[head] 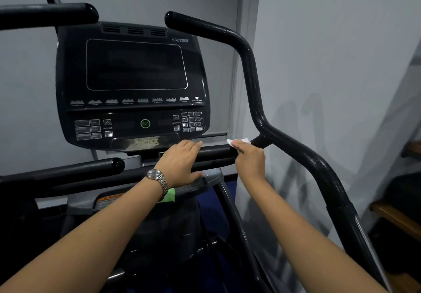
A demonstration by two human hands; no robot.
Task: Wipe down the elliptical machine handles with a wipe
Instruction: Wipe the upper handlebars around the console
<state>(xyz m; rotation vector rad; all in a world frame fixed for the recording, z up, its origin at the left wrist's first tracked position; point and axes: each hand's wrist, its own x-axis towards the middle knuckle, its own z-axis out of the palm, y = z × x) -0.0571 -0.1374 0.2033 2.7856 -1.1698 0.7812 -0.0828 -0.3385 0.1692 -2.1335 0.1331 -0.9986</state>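
Note:
My right hand (pixel 249 160) grips a white wipe (pixel 239 141) wrapped over the short black right handle bar (pixel 216 150), close to where that bar meets the long curved right handle (pixel 250 76). Only the wipe's top edge shows above my fingers. My left hand (pixel 182 162), a metal watch on its wrist, rests on the inner end of the same bar with straight fingers laid over the top and the thumb underneath. The matching short left handle bar (pixel 79 167) and the upper left handle (pixel 45 14) stand untouched.
The dark console (pixel 134 83) with its screen and keypad sits just behind the bars. A grey wall (pixel 330 42) runs close along the right side. Wooden steps (pixel 396 217) show at the far right. A green label (pixel 169 196) lies below my left wrist.

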